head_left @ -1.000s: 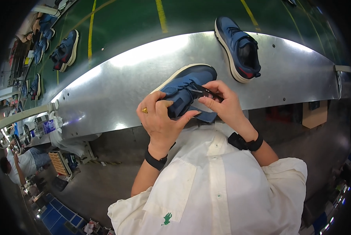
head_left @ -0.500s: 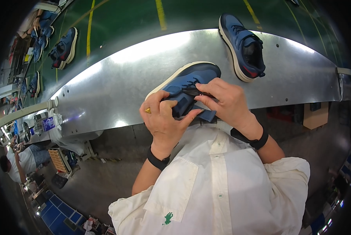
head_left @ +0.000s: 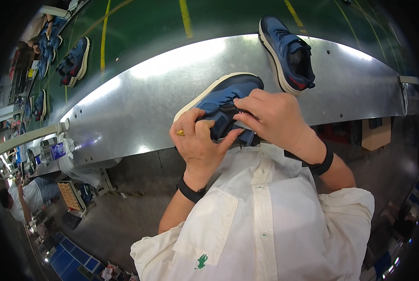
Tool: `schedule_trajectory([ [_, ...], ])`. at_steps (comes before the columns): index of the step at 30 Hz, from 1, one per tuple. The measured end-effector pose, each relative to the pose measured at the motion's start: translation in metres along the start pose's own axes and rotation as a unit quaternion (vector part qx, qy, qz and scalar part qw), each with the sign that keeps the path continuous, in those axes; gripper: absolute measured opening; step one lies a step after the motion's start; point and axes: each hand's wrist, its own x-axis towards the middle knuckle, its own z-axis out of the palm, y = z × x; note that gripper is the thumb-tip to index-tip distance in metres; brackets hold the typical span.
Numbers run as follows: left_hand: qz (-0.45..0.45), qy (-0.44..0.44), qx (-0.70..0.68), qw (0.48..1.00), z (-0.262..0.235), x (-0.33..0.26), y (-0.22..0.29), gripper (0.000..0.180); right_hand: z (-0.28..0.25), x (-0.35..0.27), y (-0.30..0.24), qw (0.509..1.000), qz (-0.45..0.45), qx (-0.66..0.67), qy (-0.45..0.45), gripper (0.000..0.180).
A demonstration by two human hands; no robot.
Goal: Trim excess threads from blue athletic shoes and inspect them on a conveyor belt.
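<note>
A blue sneaker point(head_left: 218, 95) with a pale sole lies at the front of the metal ledge, toe pointing away. My left hand point(head_left: 199, 140), a gold ring on one finger, grips its side and opening, fingers curled at the strap and thumb near the heel side. In my right hand point(head_left: 277, 114), thumb and forefinger pinch a slim black pointed tool point(head_left: 227, 107) by the laces; its exact kind is mostly hidden. A second blue sneaker point(head_left: 286, 56) with a closed strap stands farther back to the right, apart from both hands.
Behind the metal ledge point(head_left: 162, 84) runs a green belt point(head_left: 148, 23) with yellow lines, carrying more blue sneakers point(head_left: 74, 61) at left. A plastic bottle point(head_left: 57, 150) stands by the left rail. Another person point(head_left: 29, 196) is at far left; a cardboard box point(head_left: 377, 133) sits below right.
My right wrist has shifted slightly right and its hand has turned a little over the shoe. On the belt, the left sneakers have moved slightly. My left hand keeps its grip.
</note>
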Motion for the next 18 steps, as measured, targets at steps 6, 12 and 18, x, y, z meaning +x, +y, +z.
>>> schedule_trajectory([
  [6, 0.009, 0.026, -0.002, 1.0, 0.004, -0.005, 0.003, 0.054, -0.02, 0.031, -0.02, 0.981, -0.052, -0.104, -0.155, 0.016],
  [12, 0.009, 0.029, 0.004, 1.0, 0.004, -0.006, 0.004, 0.052, -0.021, 0.035, -0.024, 0.967, -0.076, -0.141, -0.196, 0.017],
  [18, -0.006, 0.031, -0.011, 0.999, 0.002, -0.004, -0.003, 0.051, -0.032, 0.011, -0.002, 0.983, 0.154, 0.096, -0.036, 0.022],
])
